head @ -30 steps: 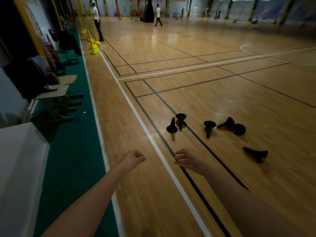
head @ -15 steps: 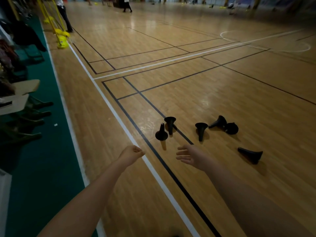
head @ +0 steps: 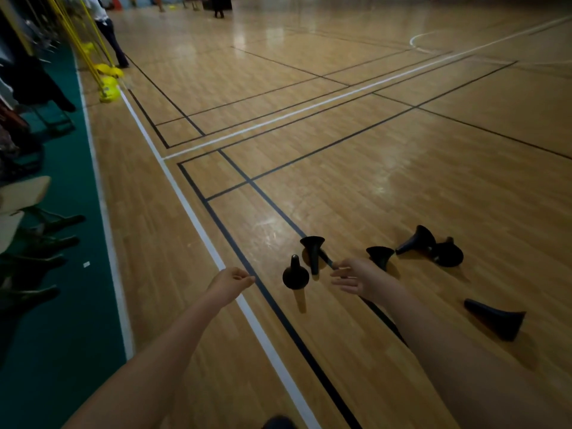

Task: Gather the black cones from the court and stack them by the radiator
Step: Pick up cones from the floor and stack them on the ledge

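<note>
Several black cones lie scattered on the wooden court floor. One cone stands upright on its wide base. Another cone stands upside down right behind it, and a third inverted cone is to its right. Two cones lie tipped over further right, and one cone lies on its side at the near right. My right hand reaches out with fingers spread, close to the two nearest cones and holding nothing. My left hand is curled into an empty fist left of the upright cone.
A green strip runs along the left wall with chairs and hanging clothes. Yellow pole bases stand further up the sideline beside a standing person. Other people move at the far end. Open court floor stretches ahead and right.
The view has moved forward and tilted down, so the cones are nearer. My right hand has stretched forward close to the two nearest cones. My left hand stays fisted.
</note>
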Available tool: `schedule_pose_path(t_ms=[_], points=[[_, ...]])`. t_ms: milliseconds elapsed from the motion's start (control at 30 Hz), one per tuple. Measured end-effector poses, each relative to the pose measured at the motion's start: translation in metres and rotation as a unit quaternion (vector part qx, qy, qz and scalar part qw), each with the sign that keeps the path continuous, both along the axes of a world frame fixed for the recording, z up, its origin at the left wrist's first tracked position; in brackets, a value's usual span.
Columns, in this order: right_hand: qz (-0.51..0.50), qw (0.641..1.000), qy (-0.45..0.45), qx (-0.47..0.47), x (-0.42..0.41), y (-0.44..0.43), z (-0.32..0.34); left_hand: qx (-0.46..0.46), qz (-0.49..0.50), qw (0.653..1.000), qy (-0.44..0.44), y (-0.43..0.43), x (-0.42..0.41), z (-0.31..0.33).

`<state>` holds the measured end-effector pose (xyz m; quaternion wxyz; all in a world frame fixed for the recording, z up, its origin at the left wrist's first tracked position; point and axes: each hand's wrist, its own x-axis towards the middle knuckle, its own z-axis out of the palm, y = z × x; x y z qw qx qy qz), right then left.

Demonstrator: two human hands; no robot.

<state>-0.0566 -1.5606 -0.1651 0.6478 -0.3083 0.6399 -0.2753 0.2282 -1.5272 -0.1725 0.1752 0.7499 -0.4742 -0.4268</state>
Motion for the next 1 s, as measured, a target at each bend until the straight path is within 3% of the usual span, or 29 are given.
schedule_pose_path(t_ms=[300,667,867,1000], points=[[0.000,0.999,0.015,0.048,0.014,-0.190,-0.043,0.024,-0.014,1.000,0.005,-0.197,0.004,-0.041],[-0.046,0.985,0.049,0.159,0.041,-0.406,-0.155,0.118,-0.084,0.989,0.011,-0.448,0.012,-0.134],[-0.061,0.977,0.074,0.189,0.045,-0.480,-0.292,0.154,-0.088,0.984,0.022,-0.522,-0.008,-0.267],[-0.007,0.978,0.106,0.182,0.041,-0.495,-0.410,0.193,-0.078,0.978,0.031,-0.539,-0.030,-0.379]])
